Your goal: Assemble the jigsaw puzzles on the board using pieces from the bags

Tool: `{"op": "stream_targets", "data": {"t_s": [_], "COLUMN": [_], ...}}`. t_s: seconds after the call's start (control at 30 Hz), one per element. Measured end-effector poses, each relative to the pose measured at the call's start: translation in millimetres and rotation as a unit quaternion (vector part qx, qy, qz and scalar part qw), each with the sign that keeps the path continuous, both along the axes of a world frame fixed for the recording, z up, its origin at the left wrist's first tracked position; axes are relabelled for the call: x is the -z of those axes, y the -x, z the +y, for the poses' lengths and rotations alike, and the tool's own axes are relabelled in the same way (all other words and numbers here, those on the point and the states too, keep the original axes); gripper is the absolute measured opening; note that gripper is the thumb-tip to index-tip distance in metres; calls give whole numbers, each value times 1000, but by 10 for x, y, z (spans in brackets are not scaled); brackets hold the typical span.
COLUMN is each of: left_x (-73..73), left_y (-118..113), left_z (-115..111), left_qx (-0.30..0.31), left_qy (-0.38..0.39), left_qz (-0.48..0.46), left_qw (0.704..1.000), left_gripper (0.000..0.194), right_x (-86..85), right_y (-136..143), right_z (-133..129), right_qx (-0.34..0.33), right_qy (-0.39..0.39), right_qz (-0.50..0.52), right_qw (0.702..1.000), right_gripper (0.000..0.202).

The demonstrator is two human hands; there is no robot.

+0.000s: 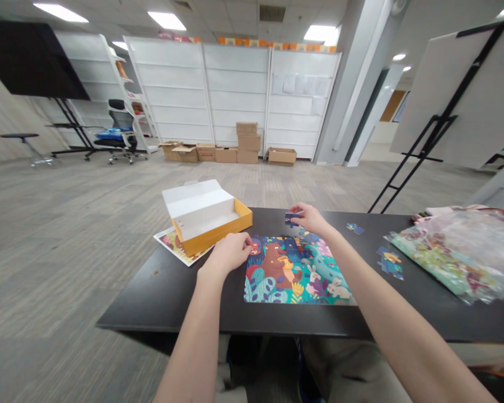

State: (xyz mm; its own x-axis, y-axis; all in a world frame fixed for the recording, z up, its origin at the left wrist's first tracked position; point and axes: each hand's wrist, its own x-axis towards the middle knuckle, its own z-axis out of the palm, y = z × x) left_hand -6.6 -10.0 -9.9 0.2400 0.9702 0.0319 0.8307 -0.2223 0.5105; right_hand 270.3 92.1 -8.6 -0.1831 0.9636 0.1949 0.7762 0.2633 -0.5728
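Note:
A colourful jigsaw puzzle [294, 274] with a bear and rabbits lies on the black table [159, 302]. My left hand [233, 250] rests at its upper left edge, fingers bent together; whether they hold anything is hidden. Beyond the puzzle's top edge, my right hand [308, 217] pinches a dark blue puzzle piece [292, 219], held over the table. My right forearm covers part of the puzzle's right side. Loose pieces [355, 228] lie to the right, with several joined or overlapping pieces [390, 263] nearer to me.
An open yellow box [214, 232] with a white lid stands at the table's left, partly on a printed sheet [174, 246]. Clear plastic bags [466, 252] with printed contents cover the right side. Cardboard boxes [247, 143] and a whiteboard stand [437, 129] are farther off.

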Motion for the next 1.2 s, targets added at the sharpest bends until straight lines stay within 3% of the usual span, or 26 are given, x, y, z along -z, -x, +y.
{"op": "stream_targets", "data": {"t_s": [0.13,0.3,0.47,0.6,0.73,0.93,1.07,1.2], "left_x": [-30,-94,-132,-150,-161,-197,-164,-25], "left_y": [-77,-203,-277,-271,-276,-348,-365,-320], "left_z": [38,26,5,31,37,-39,6,251], "left_qx": [22,40,89,61,42,74,70,32], "left_qy": [-62,-47,17,36,58,83,67,-16], "left_qz": [-142,-266,-334,-376,-400,-369,-354,-360], "left_qw": [988,962,938,924,914,923,930,932], "left_gripper": [16,26,26,32,44,43,37,24], "right_x": [-161,-254,-120,-95,-167,-163,-96,18], "right_y": [96,330,460,400,319,279,282,273], "right_z": [-374,-770,-828,-821,-902,-966,-915,-842], "right_qx": [-92,-174,-152,-113,-92,-66,-75,-68], "right_qy": [88,75,80,74,118,97,89,52], "right_qz": [192,254,315,330,316,334,323,278], "right_qw": [973,948,934,934,937,935,939,957], "right_gripper": [21,23,45,37,27,27,22,17]}}
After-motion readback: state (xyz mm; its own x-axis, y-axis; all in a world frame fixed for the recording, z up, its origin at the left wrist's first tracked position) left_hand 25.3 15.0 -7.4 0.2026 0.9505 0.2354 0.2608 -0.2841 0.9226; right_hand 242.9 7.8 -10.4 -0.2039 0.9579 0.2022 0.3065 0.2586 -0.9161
